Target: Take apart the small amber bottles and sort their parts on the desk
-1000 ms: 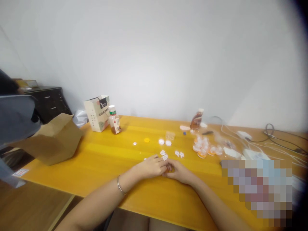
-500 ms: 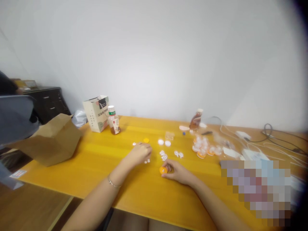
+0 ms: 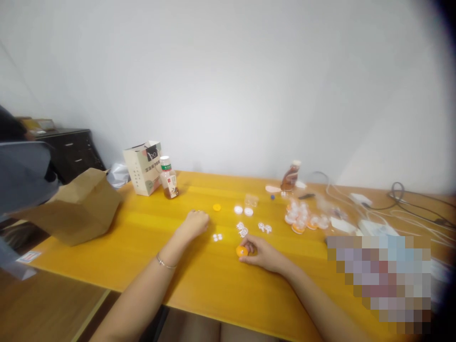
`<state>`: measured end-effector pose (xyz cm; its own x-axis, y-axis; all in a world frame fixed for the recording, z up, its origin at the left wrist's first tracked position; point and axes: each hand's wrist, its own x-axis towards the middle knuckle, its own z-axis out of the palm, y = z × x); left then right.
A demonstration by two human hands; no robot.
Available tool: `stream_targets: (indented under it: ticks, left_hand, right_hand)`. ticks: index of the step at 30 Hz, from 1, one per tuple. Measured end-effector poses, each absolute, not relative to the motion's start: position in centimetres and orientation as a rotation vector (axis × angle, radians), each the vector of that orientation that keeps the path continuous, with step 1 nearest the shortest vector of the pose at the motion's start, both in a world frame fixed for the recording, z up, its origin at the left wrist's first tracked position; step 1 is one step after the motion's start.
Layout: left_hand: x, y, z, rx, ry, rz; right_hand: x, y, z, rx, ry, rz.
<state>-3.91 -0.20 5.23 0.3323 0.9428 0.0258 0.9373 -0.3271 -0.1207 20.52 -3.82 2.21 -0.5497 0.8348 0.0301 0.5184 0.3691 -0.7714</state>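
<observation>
My right hand grips a round orange disc at the table's middle, thumb and fingers around its right side. Farther left, my left hand is closed, knuckles up, low over the tabletop; its fingertips and anything in them are hidden. Several small white round pieces lie just right of it. A yellow disc rests beyond them. Several white gear-like parts are just past my right hand, with more spoked white parts to their right. Two white discs sit farther back.
A cluster of clear-and-orange round pieces lies to the right, before cables. A brown bottle stands at the back. On the left are a drink bottle, a paper gift bag and a brown paper bag.
My left hand has moved left, uncovering the small white round pieces and covering the spot where another small white piece lay. My right hand stays put with the orange disc.
</observation>
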Motion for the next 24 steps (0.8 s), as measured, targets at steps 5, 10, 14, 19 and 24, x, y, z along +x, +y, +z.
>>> stream_targets:
  ticks: [5,10,14,19,24]
  left_hand:
    - [-3.8,-0.2,5.2,-2.483,-1.736,0.086]
    - [-3.1,-0.9,6.0,-2.566,-1.635,-0.055]
    - [-1.5,-2.2,6.2,-2.884,-1.212,-0.416]
    - [0.3,-3.6,5.4,-3.096,-0.727,-0.623]
    - [0.6,-3.5,4.7,-3.084,-0.691,-0.71]
  right_hand:
    - [20.6,-3.8,2.1,-1.152,-2.217,0.997]
    - [20.7,-3.7,1.9,-1.091,-2.184,1.035]
    - [20.9,-3.5,2.2,-1.072,-2.093,1.108]
    - [21.0,-3.6,2.9,-1.042,-2.075,1.072]
    - [21.1,-3.7,3.3,-0.975,-2.054,1.147]
